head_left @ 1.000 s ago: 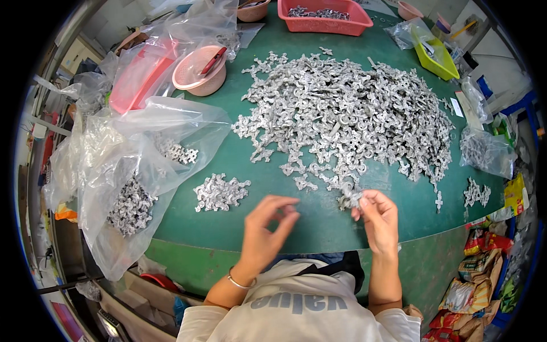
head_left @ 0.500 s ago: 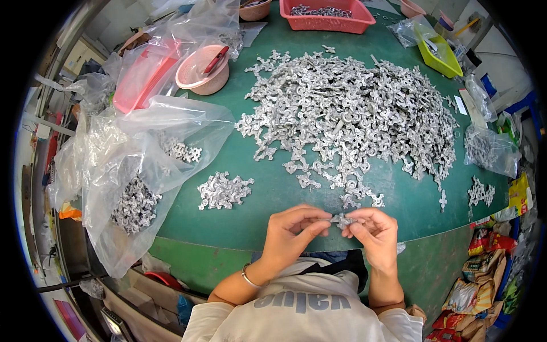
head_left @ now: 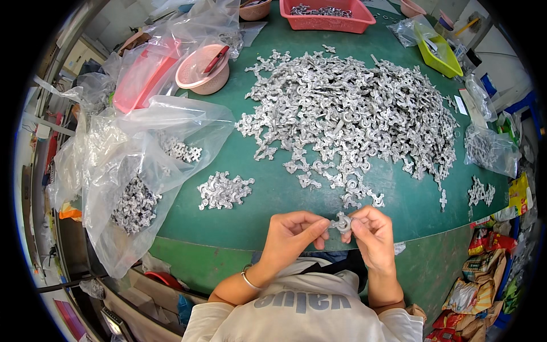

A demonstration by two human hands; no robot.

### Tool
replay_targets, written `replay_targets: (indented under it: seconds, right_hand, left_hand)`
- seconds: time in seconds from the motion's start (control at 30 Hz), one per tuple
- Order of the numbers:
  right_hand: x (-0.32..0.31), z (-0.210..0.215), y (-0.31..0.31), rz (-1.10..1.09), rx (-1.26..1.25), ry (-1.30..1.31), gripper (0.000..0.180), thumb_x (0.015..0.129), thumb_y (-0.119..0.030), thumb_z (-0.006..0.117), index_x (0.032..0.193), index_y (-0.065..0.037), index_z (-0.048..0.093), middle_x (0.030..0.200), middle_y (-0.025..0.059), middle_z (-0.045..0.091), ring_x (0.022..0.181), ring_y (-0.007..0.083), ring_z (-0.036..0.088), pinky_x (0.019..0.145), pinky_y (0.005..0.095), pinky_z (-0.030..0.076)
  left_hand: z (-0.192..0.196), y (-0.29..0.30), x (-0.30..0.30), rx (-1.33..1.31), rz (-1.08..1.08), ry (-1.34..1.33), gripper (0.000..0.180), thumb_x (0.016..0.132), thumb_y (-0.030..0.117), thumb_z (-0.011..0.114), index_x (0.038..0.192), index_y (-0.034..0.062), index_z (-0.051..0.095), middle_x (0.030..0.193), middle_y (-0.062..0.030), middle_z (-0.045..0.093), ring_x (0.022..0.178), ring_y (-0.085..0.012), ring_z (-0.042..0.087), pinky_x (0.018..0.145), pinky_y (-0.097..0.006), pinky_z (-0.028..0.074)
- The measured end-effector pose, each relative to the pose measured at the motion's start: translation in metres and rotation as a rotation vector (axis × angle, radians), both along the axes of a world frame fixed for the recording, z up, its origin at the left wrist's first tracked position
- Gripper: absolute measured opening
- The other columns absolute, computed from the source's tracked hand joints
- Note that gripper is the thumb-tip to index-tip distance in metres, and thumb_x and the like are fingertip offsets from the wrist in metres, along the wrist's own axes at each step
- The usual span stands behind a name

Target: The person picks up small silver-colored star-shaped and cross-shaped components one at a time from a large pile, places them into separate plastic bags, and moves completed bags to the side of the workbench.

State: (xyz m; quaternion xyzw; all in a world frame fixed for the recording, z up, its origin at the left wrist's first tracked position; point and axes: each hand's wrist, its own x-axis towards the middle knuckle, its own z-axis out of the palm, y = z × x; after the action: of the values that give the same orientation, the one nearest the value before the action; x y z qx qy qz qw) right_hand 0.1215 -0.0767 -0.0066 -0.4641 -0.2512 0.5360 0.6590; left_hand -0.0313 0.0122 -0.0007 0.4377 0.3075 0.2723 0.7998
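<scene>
Between my two hands, at the table's near edge, is a small silver-grey metal casting with a curved, ring-like body and short arms. My left hand pinches its left end between thumb and fingertips. From the other side, my right hand grips it with thumb and forefinger. Beyond my hands spreads a large heap of similar castings, a few lying loose at its near edge. A smaller pile of castings sits to the left of my left hand.
A clear plastic bag with castings inside lies at the left. Behind it stand a pink bowl holding a red-handled tool and a pink tray. A red basin and a yellow-green basket are at the far side. A few castings lie at right.
The casting has been turned between my fingers, so its curved body now shows more. My right hand has shifted slightly; the piles have not moved.
</scene>
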Motion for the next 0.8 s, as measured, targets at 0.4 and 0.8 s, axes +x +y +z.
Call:
replay_targets:
  seconds: [0.4,0.8]
  right_hand:
    - [0.000,0.002,0.001,0.054,0.011,0.232,0.010,0.086,-0.010,0.052,0.086,0.001,0.052,0.073,0.0086,0.060,0.063,0.0126,0.055,0.057,0.0247,0.042]
    - [0.010,0.019,-0.002,0.093,0.042,0.375,0.010,0.086,-0.007,0.048,0.081,0.001,0.051,0.073,0.0092,0.056,0.058,0.0123,0.051,0.052,0.0246,0.042]
  left_hand:
    - [0.003,-0.001,-0.001,-0.045,-0.013,-0.004,0.013,0.082,0.007,0.061,0.086,-0.0050,0.062,0.071,-0.0072,0.062,0.057,-0.0088,0.056,0.052,-0.020,0.045]
    - [0.021,-0.014,0.001,-0.055,-0.259,-0.077,0.012,0.077,-0.004,0.062,0.088,-0.0089,0.060,0.079,-0.0114,0.062,0.066,-0.0128,0.060,0.061,-0.023,0.050]
